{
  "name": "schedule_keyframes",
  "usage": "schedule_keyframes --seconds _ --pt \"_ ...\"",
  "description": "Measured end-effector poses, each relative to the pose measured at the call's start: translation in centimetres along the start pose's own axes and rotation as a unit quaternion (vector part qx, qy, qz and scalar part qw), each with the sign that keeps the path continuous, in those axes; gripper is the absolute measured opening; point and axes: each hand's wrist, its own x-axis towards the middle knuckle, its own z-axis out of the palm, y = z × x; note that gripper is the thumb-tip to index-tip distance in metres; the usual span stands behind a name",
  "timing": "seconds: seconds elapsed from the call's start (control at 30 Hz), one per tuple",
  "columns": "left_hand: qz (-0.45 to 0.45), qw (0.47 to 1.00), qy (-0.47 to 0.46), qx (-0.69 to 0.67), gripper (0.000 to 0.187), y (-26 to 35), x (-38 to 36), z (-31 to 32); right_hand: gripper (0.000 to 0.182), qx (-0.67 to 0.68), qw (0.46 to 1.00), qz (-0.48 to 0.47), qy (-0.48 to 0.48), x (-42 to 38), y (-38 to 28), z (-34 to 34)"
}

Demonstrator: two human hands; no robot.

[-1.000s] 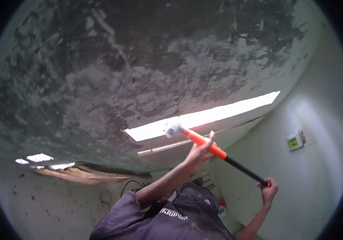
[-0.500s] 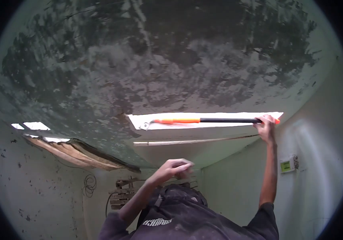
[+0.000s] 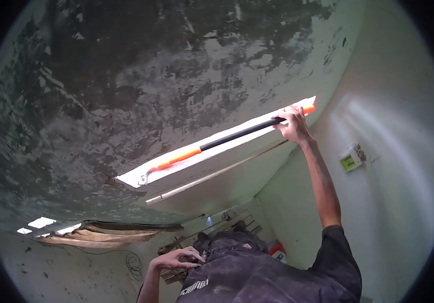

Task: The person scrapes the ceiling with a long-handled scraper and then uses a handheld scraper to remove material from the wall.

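Note:
My right hand (image 3: 293,126), raised at the upper right, is closed round the black shaft of a long tool (image 3: 242,133) near its orange end. The tool slants across a bright white strip; its other end has an orange part and a small metal fitting (image 3: 143,180). At the lower left, my left hand (image 3: 179,258) is beside the front of my dark shirt (image 3: 257,270). Its fingers are bent and slightly apart, and no object shows in it.
A patchy grey and white surface (image 3: 141,86) fills the upper view. A pale thin strip (image 3: 196,186) runs below the tool. Brown cloth (image 3: 105,235) hangs at the left, near a coiled wire (image 3: 133,265). A green and white box (image 3: 349,159) is on the right wall. Wooden slats (image 3: 174,275) lie behind me.
The view has tilted, so the tool now slants up to the right. My left hand has moved down and left beside my shirt, its fingers looser. My right hand still holds the tool.

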Motion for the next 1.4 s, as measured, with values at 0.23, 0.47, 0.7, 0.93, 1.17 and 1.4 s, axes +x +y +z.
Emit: schedule_keyframes --seconds 0.23,0.47,0.7,0.93,1.17,1.4 --pt "0.000 0.998 0.028 0.050 0.048 -3.0 -0.3 0.7 0.028 -0.009 1.000 -0.016 0.008 -0.6 -0.3 2.2" --pt "0.004 0.998 0.061 -0.002 0.042 -3.5 -1.0 0.1 0.029 -0.024 0.999 0.008 0.038 -0.7 -2.7 2.4" --pt "0.057 0.994 0.084 -0.045 0.038 -4.6 0.1 -1.0 0.030 -0.008 1.000 0.000 0.027 -0.5 -2.4 2.7" --pt "0.084 0.981 0.147 -0.092 0.033 -3.7 0.5 0.2 0.033 -0.045 0.999 0.010 0.014 -2.0 -3.9 3.8" --pt "0.186 0.937 0.207 -0.209 0.034 -4.6 0.1 1.2 0.034 -0.096 0.995 -0.011 0.028 -2.2 -3.4 5.1" --pt "0.356 0.837 0.231 -0.346 0.040 -1.9 -1.1 1.1 0.045 -0.123 0.990 -0.054 0.031 -2.0 -4.5 4.8"
